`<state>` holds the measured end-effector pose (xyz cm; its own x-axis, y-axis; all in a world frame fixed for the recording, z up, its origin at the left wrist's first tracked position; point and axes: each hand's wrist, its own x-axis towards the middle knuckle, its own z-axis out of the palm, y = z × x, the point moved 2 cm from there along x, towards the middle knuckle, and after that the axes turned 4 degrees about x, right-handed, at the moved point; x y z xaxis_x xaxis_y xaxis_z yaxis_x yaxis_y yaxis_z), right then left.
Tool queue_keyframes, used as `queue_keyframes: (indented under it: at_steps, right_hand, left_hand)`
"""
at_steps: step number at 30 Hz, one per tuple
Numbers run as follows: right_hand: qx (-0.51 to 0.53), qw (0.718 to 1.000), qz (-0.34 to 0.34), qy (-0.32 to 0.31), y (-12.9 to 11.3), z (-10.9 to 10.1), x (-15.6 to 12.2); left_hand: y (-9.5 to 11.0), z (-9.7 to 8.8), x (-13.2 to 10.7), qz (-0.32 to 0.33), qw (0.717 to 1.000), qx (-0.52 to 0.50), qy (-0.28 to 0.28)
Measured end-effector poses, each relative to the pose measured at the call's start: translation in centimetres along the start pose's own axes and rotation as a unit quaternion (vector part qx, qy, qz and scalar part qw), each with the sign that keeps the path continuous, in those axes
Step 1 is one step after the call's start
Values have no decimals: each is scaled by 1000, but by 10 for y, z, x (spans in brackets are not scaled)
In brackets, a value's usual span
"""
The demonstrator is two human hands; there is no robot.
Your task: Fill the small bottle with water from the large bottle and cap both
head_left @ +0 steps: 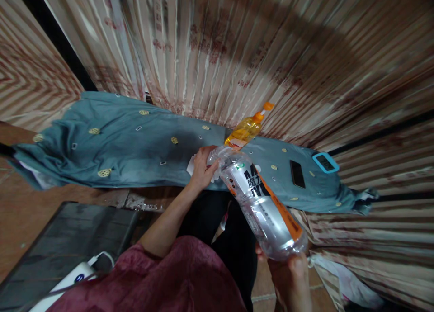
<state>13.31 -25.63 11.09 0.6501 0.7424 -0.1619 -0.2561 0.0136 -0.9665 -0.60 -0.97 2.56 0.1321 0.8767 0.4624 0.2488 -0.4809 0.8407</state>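
Clear plastic bottle with silver-and-orange label [259, 203] is slanting over a teal patterned cloth's [132, 142] near edge, its long axis running from the left hand [204, 168], fingers clamping the neck end, to the right hand [290, 276], fingers gripping the base.

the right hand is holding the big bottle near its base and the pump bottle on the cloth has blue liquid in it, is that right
Not quite: the head view shows yellow liquid in the pump bottle. The right hand does hold the big bottle near its base.
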Motion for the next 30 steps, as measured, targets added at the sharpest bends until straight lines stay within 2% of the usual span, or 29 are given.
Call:
queue_keyframes:
  at_steps: [30]
  right_hand:
    - [-17,999,-11,-31,-6,4,-1]
  left_hand:
    - [-4,1,0,-12,1000,6,-6]
